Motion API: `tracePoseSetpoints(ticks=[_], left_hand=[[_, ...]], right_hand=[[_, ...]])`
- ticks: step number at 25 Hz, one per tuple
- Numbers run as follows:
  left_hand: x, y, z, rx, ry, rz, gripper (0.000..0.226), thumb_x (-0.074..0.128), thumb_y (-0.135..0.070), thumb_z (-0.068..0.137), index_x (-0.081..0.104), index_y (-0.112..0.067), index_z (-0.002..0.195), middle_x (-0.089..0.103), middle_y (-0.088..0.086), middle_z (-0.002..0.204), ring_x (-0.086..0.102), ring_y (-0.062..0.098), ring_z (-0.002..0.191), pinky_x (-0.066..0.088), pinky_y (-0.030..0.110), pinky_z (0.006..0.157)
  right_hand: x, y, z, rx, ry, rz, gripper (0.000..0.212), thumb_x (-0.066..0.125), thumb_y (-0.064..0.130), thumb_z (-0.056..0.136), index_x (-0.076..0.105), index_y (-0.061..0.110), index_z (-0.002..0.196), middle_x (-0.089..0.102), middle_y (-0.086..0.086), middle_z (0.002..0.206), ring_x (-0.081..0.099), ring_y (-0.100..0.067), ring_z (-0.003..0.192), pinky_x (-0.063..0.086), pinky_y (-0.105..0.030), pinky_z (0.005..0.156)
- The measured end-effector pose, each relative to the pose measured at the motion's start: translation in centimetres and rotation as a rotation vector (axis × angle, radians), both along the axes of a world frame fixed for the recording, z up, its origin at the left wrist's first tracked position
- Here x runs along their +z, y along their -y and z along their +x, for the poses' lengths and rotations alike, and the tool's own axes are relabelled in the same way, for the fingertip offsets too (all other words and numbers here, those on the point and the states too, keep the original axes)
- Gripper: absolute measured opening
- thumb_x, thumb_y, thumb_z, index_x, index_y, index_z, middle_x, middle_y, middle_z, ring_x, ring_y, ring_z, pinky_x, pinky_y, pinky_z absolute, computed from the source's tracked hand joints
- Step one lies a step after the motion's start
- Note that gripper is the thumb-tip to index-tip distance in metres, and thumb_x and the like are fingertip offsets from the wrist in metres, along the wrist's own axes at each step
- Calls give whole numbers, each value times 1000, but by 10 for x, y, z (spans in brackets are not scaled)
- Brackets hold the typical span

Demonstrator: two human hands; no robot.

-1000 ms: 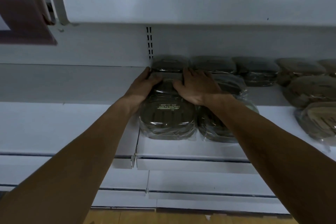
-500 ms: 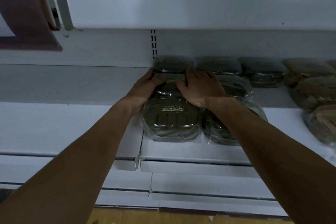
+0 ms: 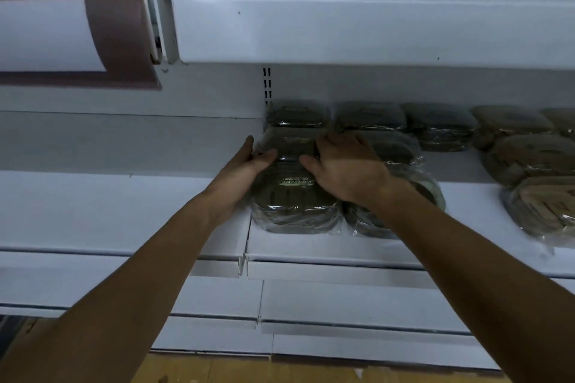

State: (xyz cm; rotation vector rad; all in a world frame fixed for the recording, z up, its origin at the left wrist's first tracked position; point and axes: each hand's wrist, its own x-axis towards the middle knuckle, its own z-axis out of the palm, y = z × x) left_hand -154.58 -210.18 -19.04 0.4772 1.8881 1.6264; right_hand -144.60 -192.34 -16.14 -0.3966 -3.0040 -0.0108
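Observation:
Dark green containers wrapped in clear plastic lie in rows on a white shelf (image 3: 311, 249). The front pack (image 3: 292, 208) of the left row carries a small green label. Behind it lies a middle pack (image 3: 294, 143), and both my hands are on it. My left hand (image 3: 245, 165) lies along its left edge with straight fingers and the thumb on top. My right hand (image 3: 345, 165) rests over its right side with the fingers spread and relaxed, partly covering the neighbouring pack (image 3: 395, 149). A back pack (image 3: 295, 113) sits against the rear wall.
More green packs (image 3: 438, 127) and tan wrapped packs (image 3: 529, 158) fill the shelf to the right. The white upper shelf front (image 3: 342, 25) overhangs closely. A reddish-brown and white sign (image 3: 118, 37) hangs at upper left. Lower shelves and a wooden floor (image 3: 280, 373) lie below.
Both hands stay on the same middle pack. My right hand's fingers have spread and eased a little toward the right. The view has tilted slightly upward.

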Motion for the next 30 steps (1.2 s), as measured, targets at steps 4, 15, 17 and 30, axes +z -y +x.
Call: tracePoseSetpoints(ticks=[4, 15, 17, 30], left_hand=[[2, -6, 12, -24, -45, -28, 66, 64, -36, 95, 24, -39, 148, 59, -10, 130, 61, 6, 108, 50, 22, 90], [17, 1, 32, 92, -69, -38, 70, 45, -49, 101, 9, -31, 159, 33, -2, 159, 43, 16, 135, 33, 22, 101], [24, 11, 49, 105, -91, -46, 65, 40, -51, 102, 15, -31, 158, 28, -7, 160, 33, 11, 141, 25, 21, 100], [3, 34, 89, 21, -169, -159, 92, 62, -42, 93, -1, -32, 158, 39, -11, 153, 39, 10, 139, 31, 25, 109]], right_hand=[[-14, 12, 5, 12, -37, 44, 87, 5, 57, 89, 44, -3, 138, 49, -26, 138, 51, -40, 123, 34, -48, 108], [-10, 11, 13, 13, -79, 40, 73, 13, 55, 97, 41, 4, 142, 46, -18, 142, 46, -35, 128, 29, -46, 113], [-6, 12, 28, 49, -101, 28, 63, 23, 52, 100, 43, 8, 140, 49, -15, 141, 47, -35, 126, 28, -46, 113], [-30, 44, 66, -70, -143, 42, 73, 11, 50, 101, 46, 1, 142, 59, -19, 134, 47, -32, 133, 26, -50, 117]])
